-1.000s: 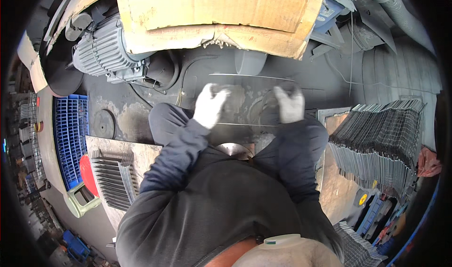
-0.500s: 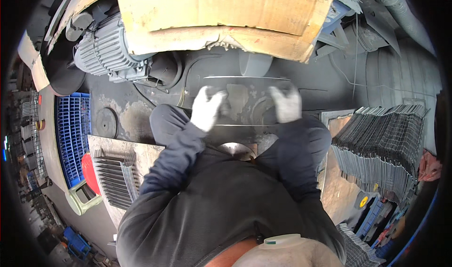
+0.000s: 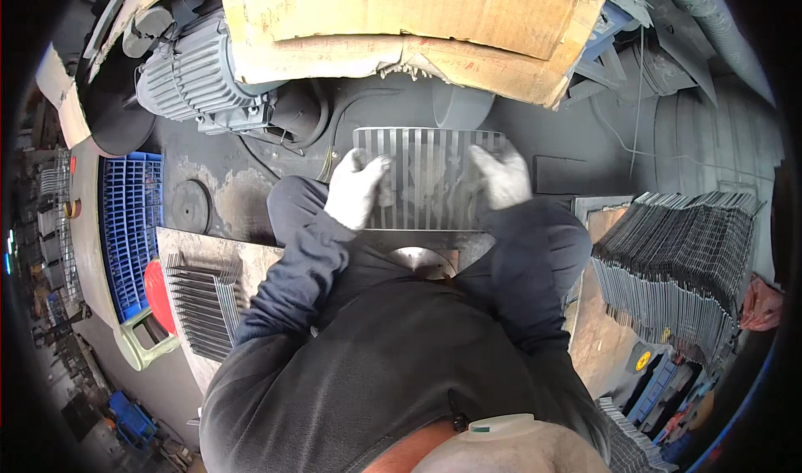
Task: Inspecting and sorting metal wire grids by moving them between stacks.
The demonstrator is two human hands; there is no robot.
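A flat, rectangular metal grate [image 3: 429,179] with several parallel bars is held between my hands, above the dark work surface and in front of my lap. My left hand [image 3: 357,189], in a white glove, is closed on its left side. On the opposite side my right hand [image 3: 504,177], gloved the same way, grips the edge, with its thumb over the bars. Just beyond the grate's far edge is a grey wheel [image 3: 462,106], partly covered by cardboard [image 3: 401,10]. The fingers beneath the grate are mostly hidden.
At right, a tall stack of similar grates [image 3: 677,247] rests on a board. A smaller stack [image 3: 200,306] lies on a board [image 3: 259,260] at left, near a blue plastic crate [image 3: 132,231] and a red stool [image 3: 159,293]. A grey motor [image 3: 196,76] stands far left.
The grate's bars, smeared by motion before, now show distinctly between my hands. Both hands remain on its sides and have shifted only slightly. The whole view has moved a little.
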